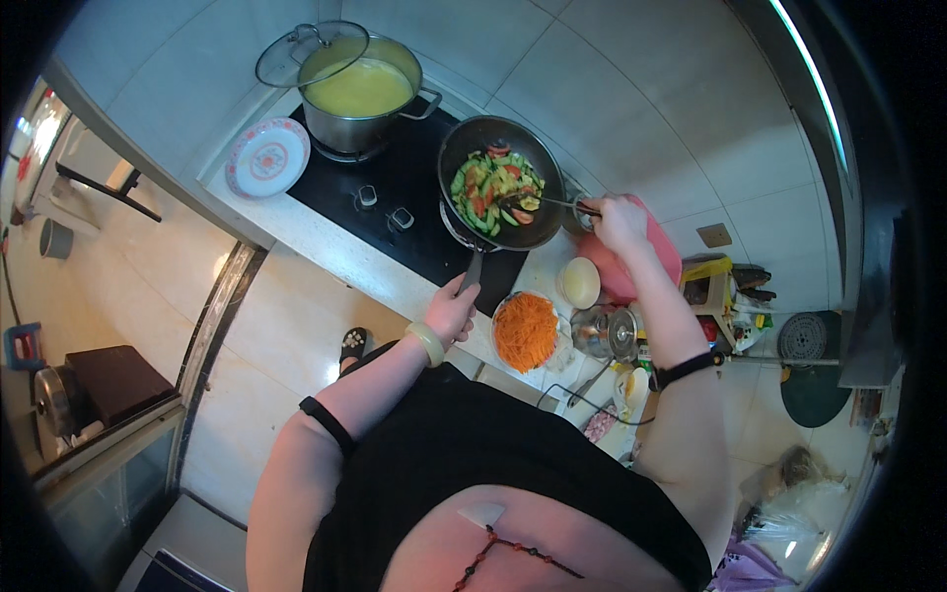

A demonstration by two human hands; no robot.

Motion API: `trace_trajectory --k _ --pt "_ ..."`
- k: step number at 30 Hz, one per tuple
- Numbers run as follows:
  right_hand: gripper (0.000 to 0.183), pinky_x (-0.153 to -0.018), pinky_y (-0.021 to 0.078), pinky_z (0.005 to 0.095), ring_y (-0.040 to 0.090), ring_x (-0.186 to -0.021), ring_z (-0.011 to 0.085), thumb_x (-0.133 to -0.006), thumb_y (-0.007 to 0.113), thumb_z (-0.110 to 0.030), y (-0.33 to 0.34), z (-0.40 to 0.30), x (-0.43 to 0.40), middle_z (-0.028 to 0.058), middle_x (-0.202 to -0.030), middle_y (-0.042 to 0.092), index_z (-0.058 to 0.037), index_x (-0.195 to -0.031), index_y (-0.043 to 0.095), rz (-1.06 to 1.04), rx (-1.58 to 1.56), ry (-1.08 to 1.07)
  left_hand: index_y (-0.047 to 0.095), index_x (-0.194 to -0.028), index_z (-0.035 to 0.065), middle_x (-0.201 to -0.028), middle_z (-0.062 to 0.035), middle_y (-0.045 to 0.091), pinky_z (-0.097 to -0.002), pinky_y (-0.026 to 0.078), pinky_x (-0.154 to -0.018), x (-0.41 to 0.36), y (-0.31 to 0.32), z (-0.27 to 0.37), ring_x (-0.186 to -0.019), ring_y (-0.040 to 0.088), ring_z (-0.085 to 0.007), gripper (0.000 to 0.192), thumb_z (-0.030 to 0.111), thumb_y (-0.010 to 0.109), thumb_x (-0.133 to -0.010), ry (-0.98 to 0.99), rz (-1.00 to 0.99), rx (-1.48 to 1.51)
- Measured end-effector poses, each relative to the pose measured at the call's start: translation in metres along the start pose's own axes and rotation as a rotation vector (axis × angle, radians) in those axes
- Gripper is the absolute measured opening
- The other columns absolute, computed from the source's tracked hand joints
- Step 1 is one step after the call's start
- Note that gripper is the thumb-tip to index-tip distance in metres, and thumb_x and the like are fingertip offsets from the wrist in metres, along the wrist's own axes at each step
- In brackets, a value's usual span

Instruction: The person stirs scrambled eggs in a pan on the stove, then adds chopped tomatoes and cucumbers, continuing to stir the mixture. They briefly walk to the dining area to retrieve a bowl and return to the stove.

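My left hand (450, 309) is closed around the handle of a dark frying pan (544, 228), which sits over the right burner of the cooktop. Sliced green vegetable, red pieces that look like tomato or sausage, and yellow egg-like pieces (484, 185) lie in the pan. With my right hand (618, 223) I grip the dark handle of a metal cooking utensil (560, 202); its far end is among the food and partly hidden by it.
A steel pot (344, 129) of yellowish liquid stands on the left burner, its glass lid (277, 63) tilted on the rim. Nearby are a patterned plate (296, 159), a plate of shredded carrot (525, 331), a pale bowl (581, 283), a pink basin (658, 251) and a glass jar (590, 333).
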State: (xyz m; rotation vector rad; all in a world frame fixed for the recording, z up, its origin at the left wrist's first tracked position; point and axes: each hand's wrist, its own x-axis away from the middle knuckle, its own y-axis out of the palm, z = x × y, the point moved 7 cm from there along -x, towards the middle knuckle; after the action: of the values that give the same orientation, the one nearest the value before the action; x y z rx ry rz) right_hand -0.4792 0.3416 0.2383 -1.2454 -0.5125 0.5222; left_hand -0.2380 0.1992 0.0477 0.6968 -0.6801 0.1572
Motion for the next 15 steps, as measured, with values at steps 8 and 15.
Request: trace_trajectory --k 8,15 --pt "0.053 -0.087 0.0538 0.0458 0.062 -0.109 0.034 -0.082 0.055 -0.005 0.037 -0.026 0.018 0.012 -0.118 0.06 -0.0221 -0.132 0.06 -0.01 -0.224 0.153 0.046 -0.139 0.0218 -0.067 0.0019 0.044 -0.0228 0.024 -0.039 0.003 0.007 -0.004 -0.044 0.036 -0.0068 0.043 0.027 0.057 -0.098 -0.01 0.015 0.015" --pt "0.047 -0.087 0.0532 0.0461 0.062 -0.107 0.0365 -0.084 0.053 -0.006 0.027 -0.006 0.018 0.0172 -0.115 0.061 -0.0172 -0.128 0.064 0.157 -0.331 0.22 0.049 -0.133 0.0219 -0.066 0.002 0.045 -0.0225 0.023 -0.038 0.003 0.0 0.0 -0.043 0.035 -0.0062 0.037 0.031 0.058 -0.098 -0.053 0.005 -0.043"
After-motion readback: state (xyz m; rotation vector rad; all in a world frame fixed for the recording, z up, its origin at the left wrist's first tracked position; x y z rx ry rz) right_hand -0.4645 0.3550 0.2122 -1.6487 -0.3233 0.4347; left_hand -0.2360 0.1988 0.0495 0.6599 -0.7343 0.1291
